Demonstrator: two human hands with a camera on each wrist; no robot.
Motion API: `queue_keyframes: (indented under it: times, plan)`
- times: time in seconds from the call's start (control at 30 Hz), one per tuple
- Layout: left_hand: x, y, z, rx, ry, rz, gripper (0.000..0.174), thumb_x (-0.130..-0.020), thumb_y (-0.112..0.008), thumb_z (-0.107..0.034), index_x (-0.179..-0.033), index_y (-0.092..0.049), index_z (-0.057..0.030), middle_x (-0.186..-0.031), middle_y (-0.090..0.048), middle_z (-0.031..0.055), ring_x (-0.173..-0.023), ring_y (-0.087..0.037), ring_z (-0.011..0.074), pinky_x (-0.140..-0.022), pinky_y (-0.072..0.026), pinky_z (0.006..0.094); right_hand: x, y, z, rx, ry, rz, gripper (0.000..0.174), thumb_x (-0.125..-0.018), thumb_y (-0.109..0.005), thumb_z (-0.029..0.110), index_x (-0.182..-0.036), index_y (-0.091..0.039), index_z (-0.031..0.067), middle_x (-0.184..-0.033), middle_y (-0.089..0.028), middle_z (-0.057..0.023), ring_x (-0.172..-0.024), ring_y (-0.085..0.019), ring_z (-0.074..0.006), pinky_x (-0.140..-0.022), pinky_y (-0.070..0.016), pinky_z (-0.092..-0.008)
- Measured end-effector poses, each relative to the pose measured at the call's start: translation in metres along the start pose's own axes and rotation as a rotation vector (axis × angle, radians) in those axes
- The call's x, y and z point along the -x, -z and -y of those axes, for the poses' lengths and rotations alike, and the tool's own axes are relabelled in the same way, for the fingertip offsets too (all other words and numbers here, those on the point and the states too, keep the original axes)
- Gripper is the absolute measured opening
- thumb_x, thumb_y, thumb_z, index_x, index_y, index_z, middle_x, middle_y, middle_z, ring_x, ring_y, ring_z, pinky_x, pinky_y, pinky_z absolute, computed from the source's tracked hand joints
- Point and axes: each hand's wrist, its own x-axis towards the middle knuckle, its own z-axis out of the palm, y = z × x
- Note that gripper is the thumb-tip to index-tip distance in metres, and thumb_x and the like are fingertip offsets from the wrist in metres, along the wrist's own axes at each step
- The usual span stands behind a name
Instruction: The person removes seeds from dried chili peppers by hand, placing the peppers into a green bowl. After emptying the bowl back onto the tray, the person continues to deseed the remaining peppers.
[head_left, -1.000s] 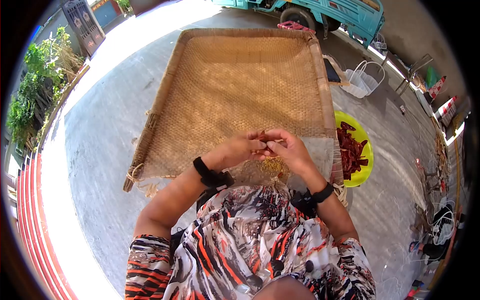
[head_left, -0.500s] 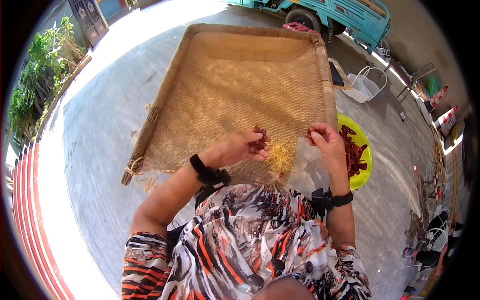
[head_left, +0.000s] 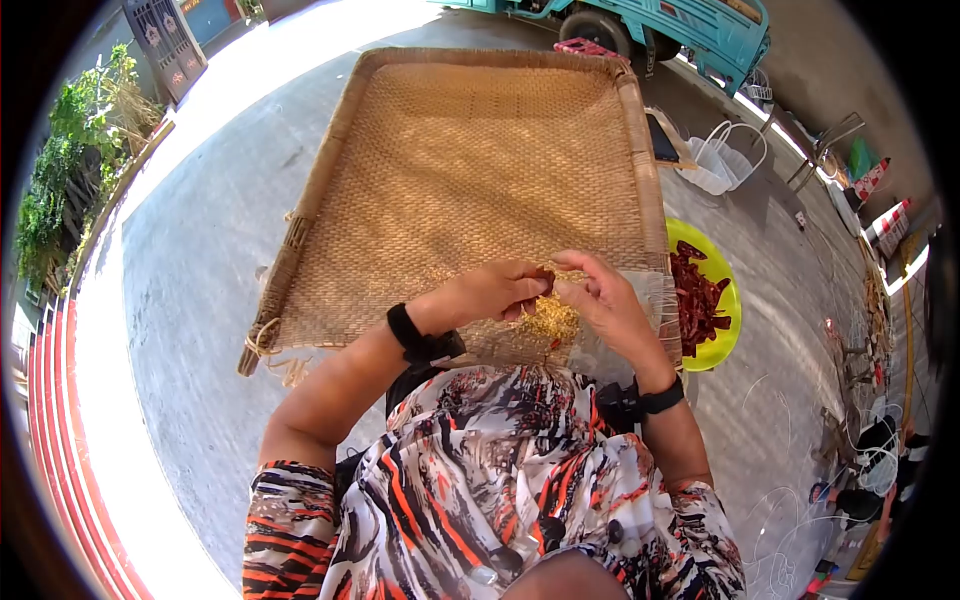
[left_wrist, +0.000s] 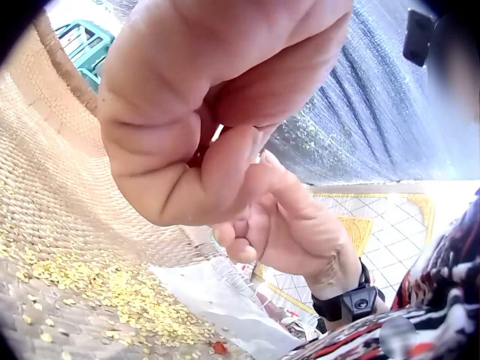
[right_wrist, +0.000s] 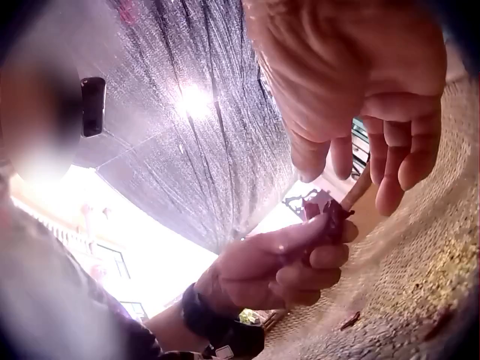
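My left hand (head_left: 482, 294) grips dark red dried chili pieces (right_wrist: 336, 219) between thumb and curled fingers, above the near side of a large woven tray (head_left: 470, 150). Close to its right is my right hand (head_left: 610, 312), fingers loosely bent, with nothing between them in the right wrist view. Its fingertips reach toward the chili. Beneath both hands lies a pile of yellow chili seeds (left_wrist: 120, 292), with a small red scrap (left_wrist: 218, 348) at its edge. In the left wrist view my own fingers hide the chili.
Right of the tray sits a yellow-green bowl (head_left: 734, 325) of dried red chilies (head_left: 700, 305). A pale sheet (left_wrist: 199, 296) covers the tray's near right corner. Farther off are a white basket (head_left: 722, 168), a dark phone-like slab (head_left: 661, 138) and a turquoise cart (head_left: 690, 35).
The hands were together, then my right hand moved right toward the bowl with a red piece in its fingers. Now it is back beside the left hand without that piece.
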Motion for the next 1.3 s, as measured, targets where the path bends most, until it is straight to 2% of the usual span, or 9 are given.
queue_keyframes:
  times: [0.1,0.23,0.6,0.77,0.83,0.93,1.03,1.13,1.3]
  plan:
    - [-0.011,-0.004,0.004,-0.268,0.026,0.02,0.028,-0.104,-0.05,-0.028,-0.107,-0.062,-0.003,-0.076,-0.056,-0.002,-0.064,-0.051,0.0082,-0.055,-0.0413,0.0239,-0.006,-0.02,-0.011,-0.102,0.065,0.01,0.024,-0.092,-0.066,0.013,-0.114,-0.065,0.0029,-0.099,-0.064,-0.0085,-0.086,-0.064,-0.0142,-0.073,-0.0512,-0.0273]
    - [-0.012,-0.001,0.019,0.004,0.007,0.053,0.028,-0.101,-0.052,-0.021,-0.12,-0.06,-0.0021,-0.089,-0.061,0.0018,-0.071,-0.053,0.0098,-0.061,-0.0434,0.0246,0.001,-0.012,-0.011,-0.265,-0.059,-0.061,0.016,-0.092,-0.064,0.009,-0.106,-0.066,0.0007,-0.096,-0.066,-0.0069,-0.082,-0.066,-0.0133,-0.074,-0.052,-0.0262]
    - [0.014,0.028,0.033,0.39,0.028,-0.235,0.032,-0.1,-0.047,-0.009,-0.131,-0.047,0.0002,-0.117,-0.061,0.0102,-0.1,-0.066,0.0206,-0.085,-0.0547,0.0316,0.032,0.086,-0.036,0.68,-0.095,-0.784,0.026,-0.084,-0.067,0.011,-0.109,-0.064,0.0016,-0.097,-0.062,-0.0098,-0.075,-0.062,-0.0216,-0.073,-0.0505,-0.0325]
    - [0.015,0.038,0.038,0.499,-0.02,-0.472,0.026,-0.1,-0.05,-0.012,-0.125,-0.05,-0.0037,-0.111,-0.064,0.0072,-0.094,-0.065,0.0162,-0.076,-0.0527,0.0274,0.039,0.039,-0.013,0.334,-0.164,0.06,0.027,-0.081,-0.067,0.011,-0.107,-0.066,0.0045,-0.097,-0.061,-0.0118,-0.077,-0.062,-0.0242,-0.072,-0.0505,-0.0367]
    - [0.015,0.04,0.039,0.555,-0.065,-0.521,0.022,-0.099,-0.051,-0.013,-0.119,-0.054,-0.0049,-0.101,-0.065,0.0037,-0.083,-0.063,0.012,-0.069,-0.0497,0.0241,0.036,0.017,-0.026,0.318,0.024,0.243,0.022,-0.083,-0.065,0.016,-0.102,-0.066,0.0058,-0.094,-0.06,-0.0119,-0.081,-0.062,-0.0277,-0.073,-0.0496,-0.037]
    - [0.017,0.047,0.045,0.399,-0.068,-0.625,0.018,-0.097,-0.057,-0.014,-0.113,-0.058,-0.0048,-0.092,-0.061,0.0003,-0.073,-0.057,0.0092,-0.065,-0.0465,0.0238,0.033,-0.001,-0.035,0.38,0.186,0.277,0.017,-0.085,-0.063,0.019,-0.097,-0.066,0.0074,-0.093,-0.06,-0.0123,-0.087,-0.062,-0.0304,-0.077,-0.0488,-0.0386]
    - [0.019,0.049,0.048,0.494,-0.14,-0.645,0.016,-0.095,-0.06,-0.014,-0.109,-0.06,-0.0049,-0.085,-0.056,-0.0028,-0.068,-0.05,0.0065,-0.061,-0.0429,0.0226,0.029,-0.004,-0.031,0.435,0.053,0.378,0.015,-0.085,-0.063,0.019,-0.095,-0.065,0.0083,-0.093,-0.06,-0.0116,-0.091,-0.061,-0.03,-0.08,-0.048,-0.0401]
    - [0.023,0.052,0.046,0.157,-0.125,-0.609,0.02,-0.092,-0.065,-0.012,-0.109,-0.059,-0.0038,-0.079,-0.056,-0.0004,-0.066,-0.053,0.0109,-0.06,-0.0446,0.0266,0.028,-0.004,-0.031,0.433,0.036,0.376,0.014,-0.085,-0.063,0.018,-0.094,-0.063,0.0074,-0.093,-0.06,-0.0113,-0.09,-0.061,-0.0299,-0.078,-0.0481,-0.0401]
    - [0.014,0.058,0.081,-0.881,-0.182,-0.598,0.025,-0.083,-0.067,-0.011,-0.106,-0.06,-0.0038,-0.086,-0.065,0.0157,-0.081,-0.063,0.0322,-0.072,-0.0497,0.0414,0.029,-0.003,-0.036,0.326,0.016,0.345,0.014,-0.085,-0.062,0.016,-0.095,-0.062,0.0065,-0.092,-0.06,-0.0117,-0.089,-0.062,-0.0306,-0.077,-0.0482,-0.0399]
